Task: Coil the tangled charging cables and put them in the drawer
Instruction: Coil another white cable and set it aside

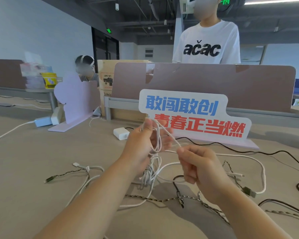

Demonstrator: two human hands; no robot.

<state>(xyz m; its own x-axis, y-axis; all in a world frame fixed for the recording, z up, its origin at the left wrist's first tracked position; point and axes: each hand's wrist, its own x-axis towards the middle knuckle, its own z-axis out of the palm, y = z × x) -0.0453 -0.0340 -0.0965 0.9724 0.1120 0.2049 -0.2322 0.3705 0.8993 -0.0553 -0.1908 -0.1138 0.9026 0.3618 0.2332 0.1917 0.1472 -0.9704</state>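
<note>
Left hand (143, 142): raised above the table (33, 161), palm turned inward, thumb up; thumb and fingers closed around several loops of the white cable (158, 144).
Right hand (197, 166): just to the right of the left hand and slightly lower; thumb and forefinger pinch a single strand of the same white cable, the other fingers curled in.
White cable: the loops hang from the left hand; one strand runs taut from the top of the loops down to the right-hand pinch; the remaining length drops to the table and sweeps out to the right in a wide arc.
Cable tangle (148, 176): a bunched white bundle lying on the table below the hands.
Braided cable (155, 199): lies across the table nearer the person, passing under both forearms.
Black cable (231, 145): on the table, trailing to the right in front of the sign base.
White charger brick (121, 133): on the table, beyond the left hand.
Sign (188, 116): white board with blue and red characters, standing upright behind the hands.
Divider panel (214, 83): behind the sign; a person in a white T-shirt (207, 44) stands beyond it.
</note>
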